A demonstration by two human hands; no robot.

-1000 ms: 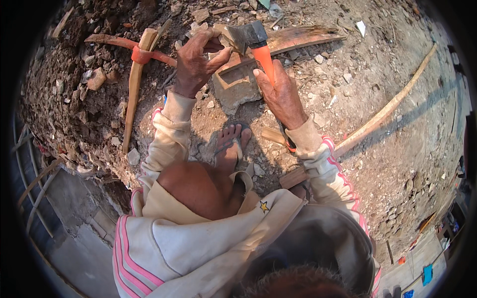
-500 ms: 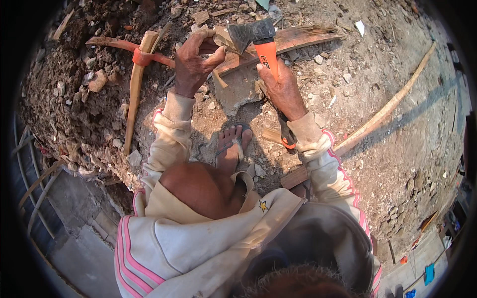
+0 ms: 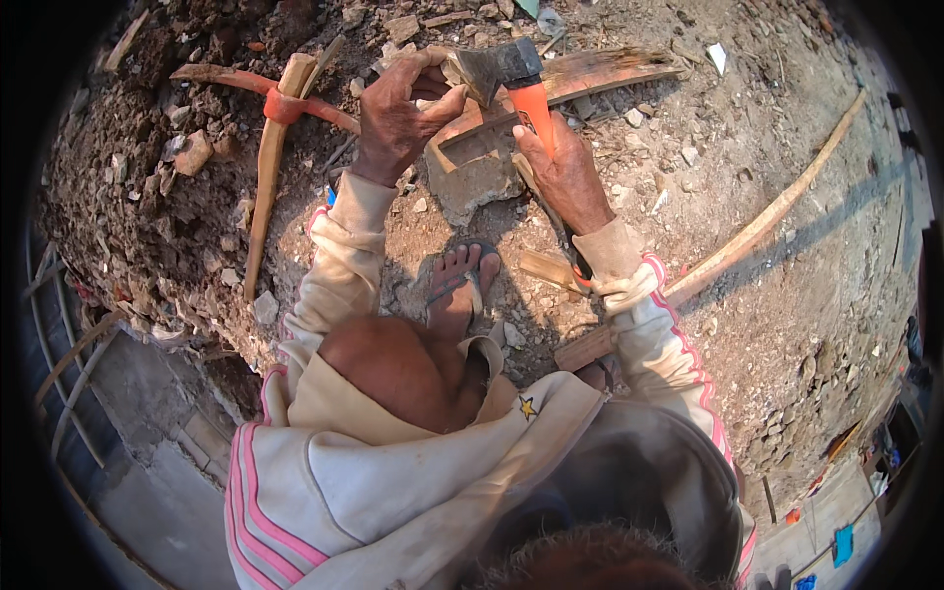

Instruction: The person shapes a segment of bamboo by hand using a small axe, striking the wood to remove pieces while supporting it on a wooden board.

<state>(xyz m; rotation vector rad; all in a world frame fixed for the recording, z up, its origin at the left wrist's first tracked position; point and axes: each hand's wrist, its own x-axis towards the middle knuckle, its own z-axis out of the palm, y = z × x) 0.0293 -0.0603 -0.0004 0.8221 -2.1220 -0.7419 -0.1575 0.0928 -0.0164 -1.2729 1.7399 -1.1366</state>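
My right hand [image 3: 568,182] is wrapped round the orange-and-black handle of a hatchet [image 3: 492,71], just below its dark head. The blade points left, toward my left hand [image 3: 403,116]. Between the thumb and fingers of that hand is a small flat tan-brown piece [image 3: 451,71], at the cutting edge. Whether it is stone or wood I cannot tell, as the fingers partly cover it. Behind and below the hatchet lies a rough wooden plank [image 3: 600,81], its near end by a broken grey slab [image 3: 474,192].
At left a pickaxe [image 3: 265,202] with a reddish head and wooden handle lies against earthy rubble [image 3: 177,216]. Short wood pieces [image 3: 547,268] lie near my right forearm. A long curved pole [image 3: 777,216] stretches across the right side. My sandalled foot [image 3: 457,290] is below the slab.
My left hand has moved slightly right with the flat piece, which now overlaps the hatchet's cutting edge more closely. The hatchet has turned a little, and its blade face catches more light.
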